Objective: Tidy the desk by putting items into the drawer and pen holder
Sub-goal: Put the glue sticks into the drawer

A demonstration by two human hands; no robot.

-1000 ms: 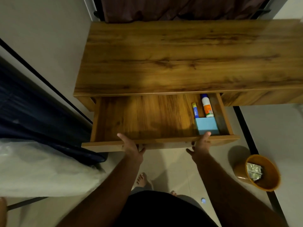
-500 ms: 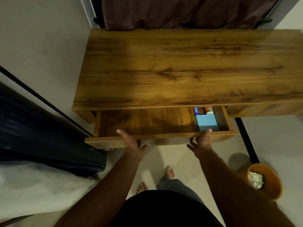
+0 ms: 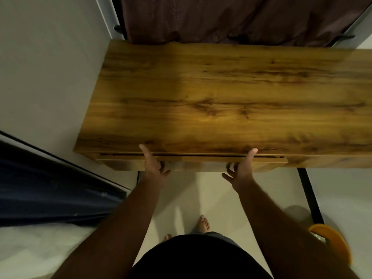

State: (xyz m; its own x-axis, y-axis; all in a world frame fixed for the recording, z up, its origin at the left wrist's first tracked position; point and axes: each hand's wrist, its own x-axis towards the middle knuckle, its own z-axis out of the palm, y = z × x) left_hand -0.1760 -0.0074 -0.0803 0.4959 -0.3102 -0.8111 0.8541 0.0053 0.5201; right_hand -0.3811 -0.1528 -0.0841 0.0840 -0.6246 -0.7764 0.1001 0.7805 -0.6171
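The wooden desk fills the middle of the view, its top bare. Its drawer is pushed almost fully in; only a thin dark slit shows under the desk's front edge, and its contents are hidden. My left hand grips the drawer front left of centre, thumb over the top edge and fingers underneath. My right hand holds the same front further right, thumb up on the edge. No pen holder is in view.
A maroon curtain hangs behind the desk. A dark blue cloth and a white sheet lie at the left. An orange bin stands on the floor at the lower right. My bare feet are on pale tiles.
Both hands pushed the drawer in from wide open to nearly shut. The blue pad, glue stick and bottle inside went out of sight.
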